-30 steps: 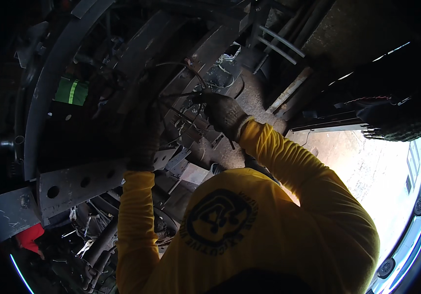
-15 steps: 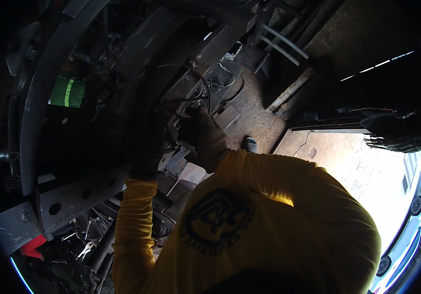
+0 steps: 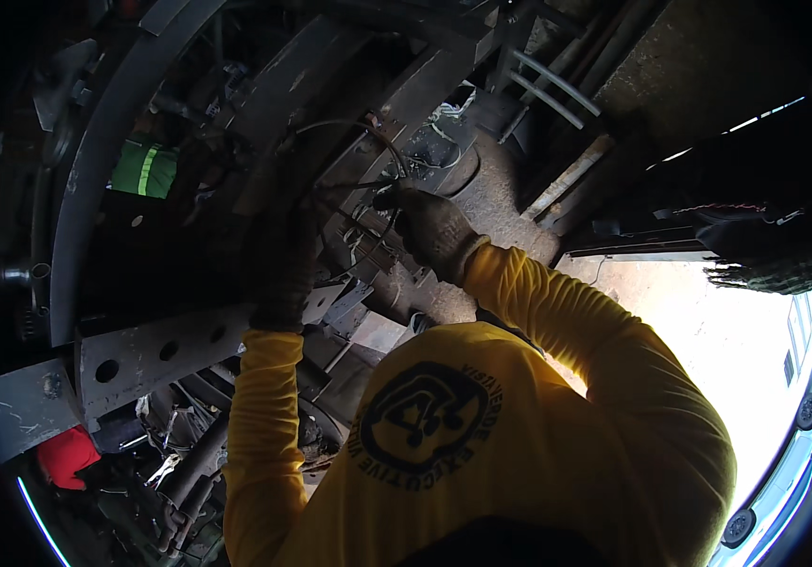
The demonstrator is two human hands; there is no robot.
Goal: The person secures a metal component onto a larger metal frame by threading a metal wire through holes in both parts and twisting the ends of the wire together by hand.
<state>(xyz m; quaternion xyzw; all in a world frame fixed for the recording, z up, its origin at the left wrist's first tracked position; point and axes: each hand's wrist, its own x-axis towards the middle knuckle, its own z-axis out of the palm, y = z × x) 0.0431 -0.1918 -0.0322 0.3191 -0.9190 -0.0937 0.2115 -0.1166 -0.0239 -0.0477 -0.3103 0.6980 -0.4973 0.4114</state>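
Note:
My right hand [image 3: 436, 230], in a dirty work glove, is curled with its fingertips at a thin dark length that runs left toward shadow. What lies inside those fingers I cannot make out. A dark cable [image 3: 373, 130] arches over and comes down beside that hand. My left hand [image 3: 281, 274], gloved too, reaches up into deep shadow by the dark metal frame; its fingers are hidden. Just below it runs a steel beam [image 3: 139, 359] with round holes. Thin wires [image 3: 368, 250] hang between the two hands.
Curved steel bars [image 3: 94, 180] arch at the left. Metal tubes [image 3: 557, 90] and a rusty bar [image 3: 571, 175] stand at the upper right. A green garment with a bright stripe [image 3: 144, 170] and a red cloth [image 3: 68, 457] show at the left. Outside the bright doorway is a parked vehicle [image 3: 784, 472].
My right hand has moved up and to the right, away from my left, and its forearm is now stretched out. My left hand stays in about the same place.

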